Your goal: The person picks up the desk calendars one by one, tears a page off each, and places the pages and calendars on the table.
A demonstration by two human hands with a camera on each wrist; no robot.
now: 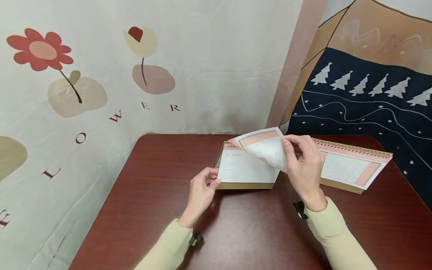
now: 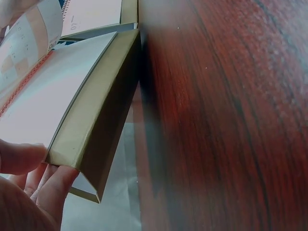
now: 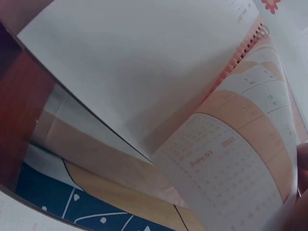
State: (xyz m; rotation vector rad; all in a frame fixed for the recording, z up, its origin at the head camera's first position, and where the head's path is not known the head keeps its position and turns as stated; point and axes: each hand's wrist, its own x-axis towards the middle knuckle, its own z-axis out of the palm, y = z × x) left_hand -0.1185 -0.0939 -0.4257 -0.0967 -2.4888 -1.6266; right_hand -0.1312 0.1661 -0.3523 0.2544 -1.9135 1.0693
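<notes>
A spiral-bound desk calendar [image 1: 244, 172] stands tilted on its gold-brown base [image 2: 91, 110], a mostly white page facing up. My left hand [image 1: 201, 191] pinches its lower left corner, the thumb over the page edge and fingers against the base. With thumb and fingers, my right hand [image 1: 305, 168] holds the edge of a lifted calendar page [image 1: 264, 146], curling it up and back toward the spiral. In the right wrist view that curled page [image 3: 226, 163] shows "July 07 2027" and a grid of dates. Part of the right hand is out of that view.
A second desk calendar [image 1: 349, 168] with a pink border stands to the right, partly behind my right hand. Both are on a dark red-brown table [image 1: 162, 180]. Behind it hang a white flower-print cloth [image 1: 216, 67] and a dark tree-print cloth [image 1: 357, 112].
</notes>
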